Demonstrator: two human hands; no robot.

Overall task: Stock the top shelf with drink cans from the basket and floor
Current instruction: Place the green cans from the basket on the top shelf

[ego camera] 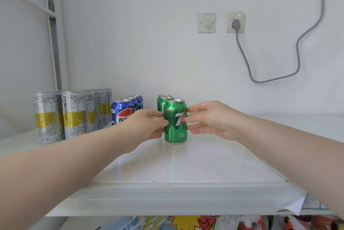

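Note:
A green 7UP can [176,122] stands upright on the white top shelf [186,170], at the front of a row of green cans [162,99]. My left hand [143,127] holds its left side, thumb and fingers curled against it. My right hand [210,120] holds its right side, fingertips on the label. A row of blue Pepsi cans [121,111] stands to the left. Further left are several tall silver-and-yellow cans [74,114].
A white wall runs behind the shelf with a blank plate [206,23] and a socket [235,22] whose grey cable [297,53] loops down on the right. Colourful packages [186,223] lie on the level below. A white frame post [54,40] stands at the back left.

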